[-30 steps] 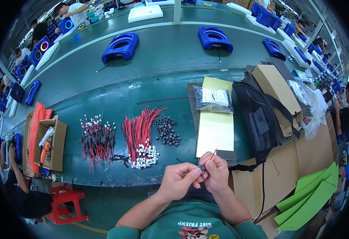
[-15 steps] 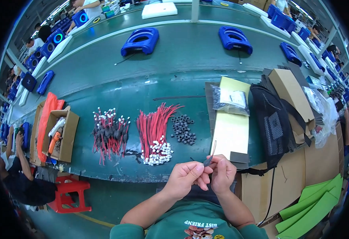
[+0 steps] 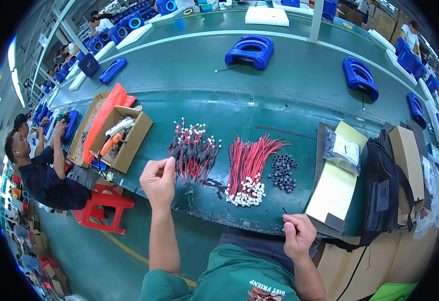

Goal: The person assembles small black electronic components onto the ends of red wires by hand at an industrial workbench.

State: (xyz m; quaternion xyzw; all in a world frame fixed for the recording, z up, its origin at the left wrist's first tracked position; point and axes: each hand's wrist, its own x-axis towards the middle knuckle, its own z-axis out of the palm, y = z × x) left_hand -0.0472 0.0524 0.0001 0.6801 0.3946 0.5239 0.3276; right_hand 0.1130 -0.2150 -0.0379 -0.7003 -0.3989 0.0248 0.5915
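My left hand (image 3: 159,184) is at the near left edge of a pile of short red-and-black wires (image 3: 195,153) with dark sleeves and white connectors. Its thumb and fingers are pinched together, and what they hold, if anything, I cannot make out. Over the table's front edge, my right hand (image 3: 300,236) is closed with a thin black strip (image 3: 285,210) sticking out past its fingers. Between the hands lies a bundle of red wires (image 3: 252,165) with white connectors at the near end. Beside it are small black ring-like cores (image 3: 282,173) in a heap.
An open cardboard box (image 3: 129,138) with an orange-handled tool (image 3: 113,143) stands left. A yellow sheet (image 3: 332,198), a bagged package (image 3: 341,150) and a black mesh bag (image 3: 380,188) lie right. Blue housings (image 3: 249,51) rest farther back. Co-workers (image 3: 49,160) sit left by a red stool (image 3: 104,205).
My hands have parted. The left moved left to the sleeved-wire pile, while the right stayed near the front edge with a black strip. The whole view has swung left.
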